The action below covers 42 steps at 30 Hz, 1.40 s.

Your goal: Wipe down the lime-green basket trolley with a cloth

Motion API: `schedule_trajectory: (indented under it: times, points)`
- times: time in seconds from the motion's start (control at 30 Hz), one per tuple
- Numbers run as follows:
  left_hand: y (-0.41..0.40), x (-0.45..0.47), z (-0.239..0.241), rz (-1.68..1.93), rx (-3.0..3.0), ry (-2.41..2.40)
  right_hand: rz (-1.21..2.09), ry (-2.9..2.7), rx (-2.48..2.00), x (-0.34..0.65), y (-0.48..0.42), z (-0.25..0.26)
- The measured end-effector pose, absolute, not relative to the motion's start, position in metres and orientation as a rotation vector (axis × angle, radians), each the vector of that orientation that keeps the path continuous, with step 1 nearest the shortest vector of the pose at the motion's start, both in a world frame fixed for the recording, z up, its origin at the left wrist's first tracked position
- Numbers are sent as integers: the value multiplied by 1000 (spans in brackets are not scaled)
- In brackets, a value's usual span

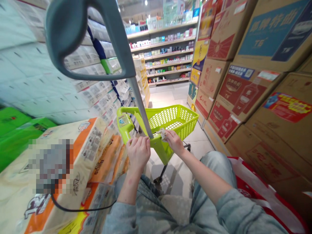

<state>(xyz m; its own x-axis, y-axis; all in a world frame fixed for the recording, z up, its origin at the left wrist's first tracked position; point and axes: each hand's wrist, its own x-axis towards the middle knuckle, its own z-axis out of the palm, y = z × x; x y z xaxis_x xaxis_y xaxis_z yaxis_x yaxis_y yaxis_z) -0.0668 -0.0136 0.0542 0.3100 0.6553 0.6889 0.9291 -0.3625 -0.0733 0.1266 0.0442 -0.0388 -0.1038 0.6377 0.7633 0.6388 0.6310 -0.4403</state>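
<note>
A lime-green shopping cart [187, 120] with a perforated basket stands in front of my knees. From its near end a grey metal pole [140, 100] slants up to a big grey loop handle [97, 77]. My left hand [138, 151] is closed over the green rim just left of the pole's foot; its fingertips are hidden. Pinched in my right hand [173, 142] is a crumpled whitish rag [162, 134], pressed against the rim right of the pole. Whether it is cloth or paper I cannot tell.
Stacked cartons [265, 35] wall the right side, with a red bag [258, 188] below. Tissue packs [90, 130] pile up on the left; a pixelated device with a black cable [83, 210] lies on them. Stocked shelves [168, 47] stand beyond the tiled floor [168, 95].
</note>
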Motion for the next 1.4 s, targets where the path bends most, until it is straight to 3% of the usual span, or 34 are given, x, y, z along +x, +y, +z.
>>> schedule_trajectory:
  times: [0.37, 0.73, 1.07, 1.4]
  points:
    - [-16, -64, 55, -787, -2108, -1388, 179, -990, -1562, 176, 68, -88]
    - [-17, -52, 56, -791, -2151, -1439, 271, -1266, -1236, 79, 9, -71]
    - [-15, -53, 55, -808, -2154, -1415, 264, -1541, -1306, 113, 11, -130]
    - [-16, -51, 52, -821, -2155, -1431, 181, -1231, -1446, 151, 55, -86]
